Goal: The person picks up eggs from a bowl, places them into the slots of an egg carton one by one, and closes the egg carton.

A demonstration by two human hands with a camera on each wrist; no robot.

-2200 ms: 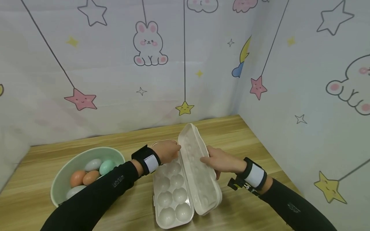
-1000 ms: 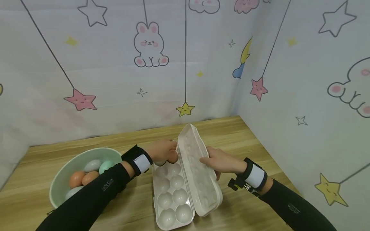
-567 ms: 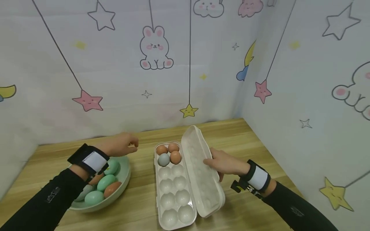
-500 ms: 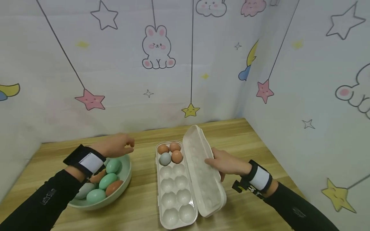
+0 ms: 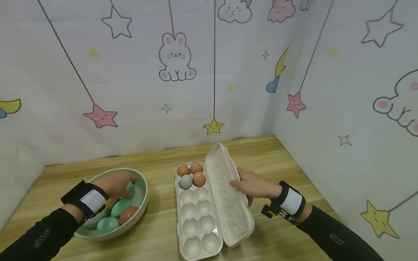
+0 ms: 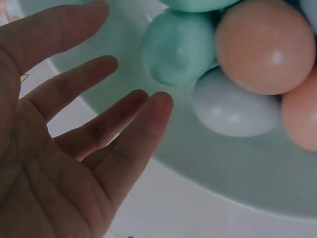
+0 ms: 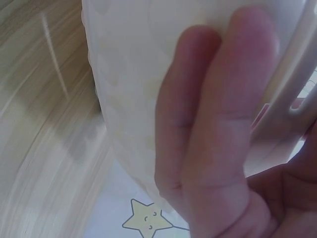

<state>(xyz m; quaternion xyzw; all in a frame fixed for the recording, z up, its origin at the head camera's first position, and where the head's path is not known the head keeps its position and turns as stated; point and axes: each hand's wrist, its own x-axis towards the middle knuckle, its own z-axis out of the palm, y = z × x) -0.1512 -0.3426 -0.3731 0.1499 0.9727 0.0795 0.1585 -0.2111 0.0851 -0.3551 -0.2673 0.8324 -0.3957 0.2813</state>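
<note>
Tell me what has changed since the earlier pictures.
The left hand has let go of a brown egg, which now sits in the egg carton, second row from the far end. The hand has moved leftward to the pale green bowl, open near the eggs there. Unchanged: the right hand holds the raised lid.
</note>
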